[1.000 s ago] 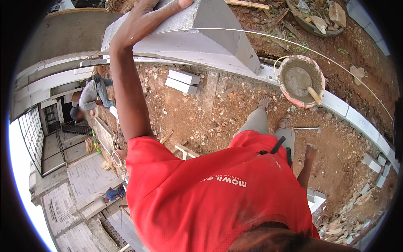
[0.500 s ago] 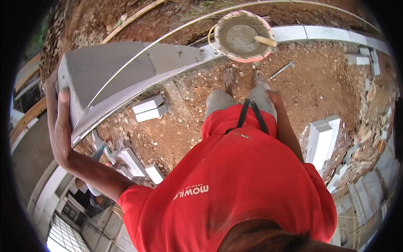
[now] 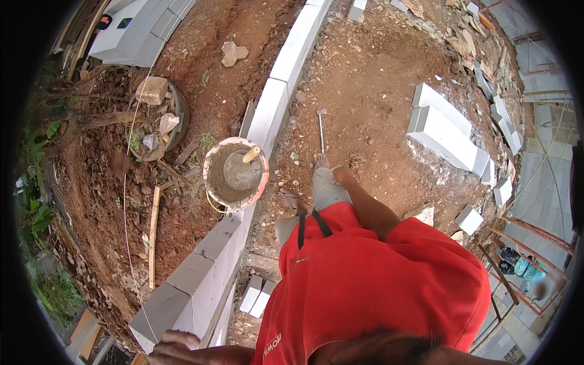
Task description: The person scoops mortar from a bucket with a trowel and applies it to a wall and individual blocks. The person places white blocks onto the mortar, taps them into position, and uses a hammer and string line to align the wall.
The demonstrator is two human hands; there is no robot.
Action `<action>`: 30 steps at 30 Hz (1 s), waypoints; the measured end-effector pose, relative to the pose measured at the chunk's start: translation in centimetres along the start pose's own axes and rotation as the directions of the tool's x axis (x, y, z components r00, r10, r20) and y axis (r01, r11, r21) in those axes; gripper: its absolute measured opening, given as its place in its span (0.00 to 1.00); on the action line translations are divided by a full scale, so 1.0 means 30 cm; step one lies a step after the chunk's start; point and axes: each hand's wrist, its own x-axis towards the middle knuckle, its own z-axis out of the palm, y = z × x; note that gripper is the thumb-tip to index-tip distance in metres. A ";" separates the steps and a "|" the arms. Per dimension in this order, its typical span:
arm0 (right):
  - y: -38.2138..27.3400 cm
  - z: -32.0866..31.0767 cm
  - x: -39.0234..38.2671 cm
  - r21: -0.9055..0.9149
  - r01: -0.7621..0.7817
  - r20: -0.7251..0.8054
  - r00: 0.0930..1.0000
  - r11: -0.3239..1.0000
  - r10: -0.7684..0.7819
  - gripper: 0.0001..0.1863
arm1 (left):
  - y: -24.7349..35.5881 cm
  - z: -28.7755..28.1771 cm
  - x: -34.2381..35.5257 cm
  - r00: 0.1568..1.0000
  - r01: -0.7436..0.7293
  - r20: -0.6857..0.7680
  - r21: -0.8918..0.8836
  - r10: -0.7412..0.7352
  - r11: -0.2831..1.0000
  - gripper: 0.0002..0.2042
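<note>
At the lower left, my left hand (image 3: 173, 348) touches the end of a low wall of grey-white blocks (image 3: 210, 258), its fingers loosely bent and apart with nothing in them. Its lower part runs out of view. A thin pale string (image 3: 126, 210) comes down to the wall beside these fingers. My right hand (image 3: 342, 175) rests on my leg by the knee of my grey shorts (image 3: 328, 185); its fingers are mostly hidden. Ahead, a bucket (image 3: 213, 152) with a pinkish, mortar-smeared rim stands by the wall. Inside is grey mortar (image 3: 242, 173), with a wooden-handled tool (image 3: 250, 154) in it.
A hammer-like tool (image 3: 321, 131) lies on the brown soil ahead of my feet. White blocks (image 3: 441, 134) are stacked at the right, with smaller ones (image 3: 258, 296) near the wall. A round container (image 3: 177, 121) with stones and a wooden strip (image 3: 153, 237) lie left.
My view has swung right, so the wall end and my left hand now sit at the lower left. That hand stays at the wall end; my right hand stays on my leg.
</note>
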 end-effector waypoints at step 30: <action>-0.348 -0.926 0.392 0.662 -0.103 0.228 0.971 0.743 -0.068 0.15 | -1.033 1.355 0.685 0.702 0.628 0.381 0.067 -0.602 0.775 0.07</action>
